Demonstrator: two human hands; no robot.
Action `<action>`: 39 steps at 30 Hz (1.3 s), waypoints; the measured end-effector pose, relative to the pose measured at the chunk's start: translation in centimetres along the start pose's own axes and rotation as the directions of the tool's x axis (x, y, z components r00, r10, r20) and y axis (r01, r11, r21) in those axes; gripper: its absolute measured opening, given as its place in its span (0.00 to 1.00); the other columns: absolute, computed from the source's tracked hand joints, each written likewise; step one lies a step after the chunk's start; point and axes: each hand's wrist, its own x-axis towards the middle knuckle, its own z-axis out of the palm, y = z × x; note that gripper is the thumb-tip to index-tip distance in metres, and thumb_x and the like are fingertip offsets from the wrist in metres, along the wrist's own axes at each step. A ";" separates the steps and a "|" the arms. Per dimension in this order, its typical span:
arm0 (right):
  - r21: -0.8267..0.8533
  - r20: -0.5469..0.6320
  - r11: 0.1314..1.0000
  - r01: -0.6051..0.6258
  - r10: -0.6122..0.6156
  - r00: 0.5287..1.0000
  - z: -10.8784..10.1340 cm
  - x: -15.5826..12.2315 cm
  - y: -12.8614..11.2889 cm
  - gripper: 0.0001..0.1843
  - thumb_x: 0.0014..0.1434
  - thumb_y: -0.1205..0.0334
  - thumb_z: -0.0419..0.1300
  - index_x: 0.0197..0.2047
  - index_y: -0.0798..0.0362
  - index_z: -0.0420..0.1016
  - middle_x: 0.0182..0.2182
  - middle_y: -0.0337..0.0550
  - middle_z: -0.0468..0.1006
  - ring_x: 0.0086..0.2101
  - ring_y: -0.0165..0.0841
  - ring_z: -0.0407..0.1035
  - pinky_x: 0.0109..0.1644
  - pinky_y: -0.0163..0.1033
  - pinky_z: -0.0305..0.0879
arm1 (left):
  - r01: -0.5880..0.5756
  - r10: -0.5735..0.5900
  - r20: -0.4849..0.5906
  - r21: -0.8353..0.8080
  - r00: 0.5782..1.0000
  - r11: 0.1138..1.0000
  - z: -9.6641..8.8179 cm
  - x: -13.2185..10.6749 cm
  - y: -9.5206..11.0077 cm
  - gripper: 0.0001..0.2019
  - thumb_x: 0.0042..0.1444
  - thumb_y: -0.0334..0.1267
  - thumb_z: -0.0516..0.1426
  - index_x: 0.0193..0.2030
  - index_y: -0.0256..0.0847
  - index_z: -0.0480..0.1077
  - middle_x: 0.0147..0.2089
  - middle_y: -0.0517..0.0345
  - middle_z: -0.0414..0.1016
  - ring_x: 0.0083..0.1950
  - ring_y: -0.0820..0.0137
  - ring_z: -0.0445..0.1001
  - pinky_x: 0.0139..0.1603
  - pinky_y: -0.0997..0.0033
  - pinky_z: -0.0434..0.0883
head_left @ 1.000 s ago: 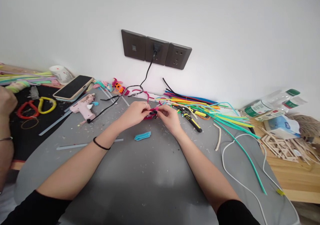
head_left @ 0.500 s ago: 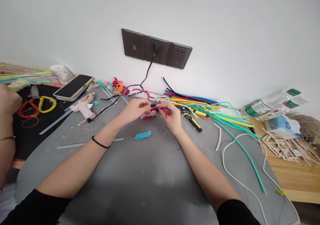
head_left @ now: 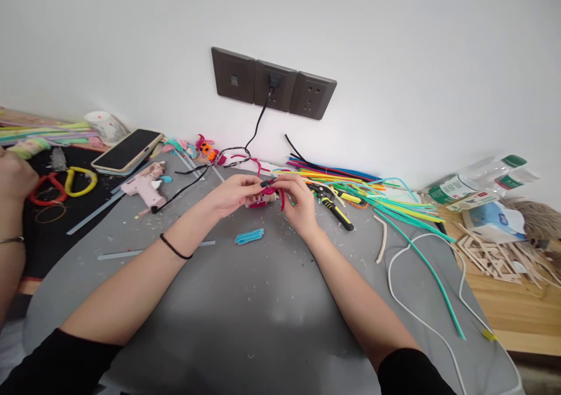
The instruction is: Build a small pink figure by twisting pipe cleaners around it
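Observation:
My left hand [head_left: 234, 195] is closed, its fingertips pinching a small magenta pipe cleaner piece [head_left: 268, 190] with a dark part on top. From the other side my right hand [head_left: 300, 203] grips the same piece, and a magenta end [head_left: 282, 201] hangs below its fingers. Fingers hide much of the shape. A folded blue pipe cleaner bundle [head_left: 249, 236] lies on the grey mat [head_left: 263, 301] just below the hands. Yellow-and-black pliers [head_left: 336, 212] rest to the right of my right hand.
A pink glue gun [head_left: 146, 189], phone [head_left: 127, 151] and scissors [head_left: 81, 182] lie left, near another person's hand [head_left: 17, 176]. Coloured pipe cleaners [head_left: 394, 205] spread right, by a white cable [head_left: 407, 310], bottles [head_left: 477, 182] and wooden pieces [head_left: 493, 255]. A black cord [head_left: 258, 127] runs to the wall socket.
The fingers have shifted slightly around the magenta piece. Its free end, earlier slanting out by the right fingertips, now hangs more steeply downward. The whole view has moved a little.

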 end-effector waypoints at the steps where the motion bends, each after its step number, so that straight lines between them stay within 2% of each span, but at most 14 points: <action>1: 0.046 -0.009 0.999 -0.026 0.027 1.000 0.1 0.0 0.1 0.11 0.68 0.58 0.56 0.47 0.45 0.79 0.49 0.49 0.79 0.53 0.39 0.73 0.57 0.47 0.74 | -0.040 0.041 -0.037 0.025 0.998 0.999 -0.1 0.1 0.1 0.18 0.43 0.48 0.72 0.30 0.38 0.73 0.29 0.59 0.72 0.30 0.72 0.70 0.33 0.70 0.69; 3: 0.159 -0.029 0.982 -0.100 0.106 0.994 0.3 0.1 0.4 0.13 0.68 0.57 0.55 0.51 0.46 0.77 0.50 0.49 0.78 0.51 0.38 0.74 0.55 0.45 0.75 | -0.118 0.130 -0.114 0.112 0.985 0.987 -0.1 0.1 0.3 0.20 0.42 0.52 0.71 0.30 0.38 0.74 0.29 0.58 0.74 0.31 0.71 0.70 0.33 0.69 0.69; 5: 0.255 -0.031 0.949 -0.187 0.201 0.979 0.4 0.1 0.8 0.14 0.67 0.54 0.57 0.53 0.47 0.76 0.47 0.47 0.80 0.44 0.35 0.76 0.49 0.43 0.77 | -0.172 0.210 -0.156 0.223 0.965 0.959 -0.1 0.1 0.4 0.21 0.42 0.55 0.70 0.31 0.38 0.75 0.30 0.56 0.76 0.31 0.70 0.72 0.33 0.69 0.69; 8: 0.314 -0.017 0.906 -0.284 0.304 0.952 0.6 0.0 1.3 0.15 0.63 0.51 0.62 0.50 0.48 0.76 0.42 0.45 0.81 0.33 0.32 0.75 0.38 0.39 0.76 | -0.225 0.286 -0.132 0.355 0.949 0.908 0.0 0.1 0.5 0.21 0.47 0.56 0.68 0.31 0.38 0.76 0.30 0.55 0.78 0.31 0.68 0.73 0.32 0.70 0.69; 13: 0.262 -0.044 0.910 -0.320 0.343 0.938 0.9 -0.2 1.1 0.10 0.60 0.53 0.65 0.40 0.49 0.76 0.32 0.39 0.80 0.26 0.30 0.72 0.33 0.37 0.73 | -0.301 0.396 -0.115 0.470 0.911 0.830 0.3 0.0 0.1 0.16 0.52 0.52 0.65 0.32 0.38 0.77 0.31 0.54 0.79 0.31 0.67 0.74 0.33 0.68 0.70; 19: 0.351 0.025 0.856 -0.379 0.396 0.918 1.1 -0.4 0.1 0.12 0.62 0.49 0.63 0.40 0.48 0.69 0.25 0.35 0.79 0.21 0.30 0.73 0.28 0.36 0.73 | -0.410 0.590 -0.145 0.589 0.794 0.696 1.4 -0.6 0.0 0.10 0.58 0.43 0.60 0.31 0.39 0.75 0.31 0.55 0.77 0.32 0.69 0.73 0.33 0.69 0.70; 22: 0.380 0.051 0.842 -0.383 0.394 0.918 1.4 -0.5 0.0 0.14 0.62 0.47 0.63 0.40 0.48 0.68 0.25 0.35 0.79 0.21 0.30 0.74 0.30 0.37 0.75 | -0.430 0.634 -0.191 0.587 0.749 0.685 2.0 -0.8 -0.2 0.09 0.59 0.42 0.60 0.31 0.39 0.75 0.32 0.55 0.77 0.32 0.69 0.73 0.32 0.71 0.69; 24: 0.373 0.049 0.848 -0.378 0.389 0.920 1.5 -0.6 0.1 0.14 0.62 0.46 0.63 0.40 0.47 0.68 0.27 0.36 0.80 0.23 0.31 0.75 0.32 0.39 0.77 | -0.439 0.640 -0.225 0.561 0.734 0.701 2.2 -0.7 -0.5 0.09 0.58 0.42 0.61 0.31 0.39 0.75 0.32 0.56 0.76 0.32 0.70 0.73 0.32 0.71 0.69; 27: 0.290 -0.036 0.903 -0.316 0.340 0.940 1.5 -0.6 0.3 0.11 0.63 0.50 0.62 0.40 0.48 0.71 0.31 0.40 0.82 0.29 0.33 0.77 0.38 0.41 0.77 | -0.453 0.618 -0.249 0.491 0.745 0.744 2.0 -0.3 -1.0 0.09 0.57 0.43 0.62 0.32 0.39 0.76 0.32 0.55 0.78 0.33 0.69 0.75 0.35 0.70 0.72; 32: 0.009 -0.223 0.994 -0.113 0.112 0.968 0.9 -0.3 0.2 0.05 0.65 0.61 0.59 0.40 0.50 0.77 0.37 0.44 0.81 0.39 0.35 0.75 0.44 0.41 0.72 | -0.381 0.491 -0.236 0.389 0.839 0.839 1.5 0.0 -1.3 0.12 0.54 0.47 0.65 0.34 0.39 0.79 0.33 0.52 0.82 0.33 0.65 0.79 0.35 0.67 0.74; 35: -0.080 -0.258 0.996 -0.035 0.014 0.966 0.6 -0.1 0.1 0.06 0.65 0.66 0.60 0.38 0.49 0.79 0.37 0.44 0.80 0.40 0.36 0.73 0.46 0.42 0.71 | -0.354 0.439 -0.185 0.363 0.879 0.862 1.5 -0.1 -1.1 0.12 0.53 0.48 0.65 0.35 0.40 0.79 0.30 0.53 0.82 0.31 0.65 0.79 0.34 0.66 0.75; 39: -0.138 -0.272 0.990 -0.036 -0.003 0.962 0.4 -0.1 0.2 0.07 0.65 0.67 0.61 0.38 0.48 0.80 0.37 0.43 0.80 0.41 0.37 0.73 0.49 0.45 0.70 | -0.339 0.423 -0.174 0.370 0.889 0.865 1.6 -0.2 -0.9 0.12 0.52 0.48 0.66 0.34 0.40 0.79 0.29 0.54 0.82 0.29 0.65 0.78 0.33 0.66 0.76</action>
